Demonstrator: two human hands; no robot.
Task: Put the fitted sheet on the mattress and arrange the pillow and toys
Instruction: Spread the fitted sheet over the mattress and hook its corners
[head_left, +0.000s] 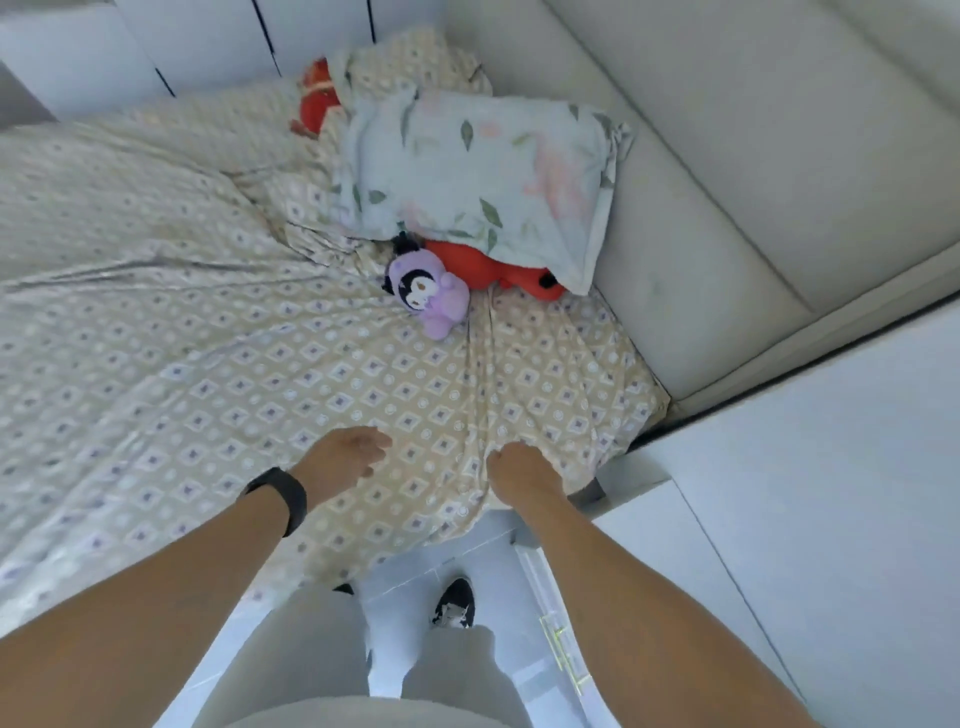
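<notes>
Standing at the near edge of the bed, the person works the patterned sheet (218, 332) over the mattress. The right hand (519, 470) is closed, pinching a bunch of cloth near the right corner, likely to draw it down over the edge; folds run from it. The left hand (345, 457) hovers open, gripping nothing. Far off, the pillow (483, 176) lies over a red toy (488, 270), with a purple toy (426, 291) just beside it.
</notes>
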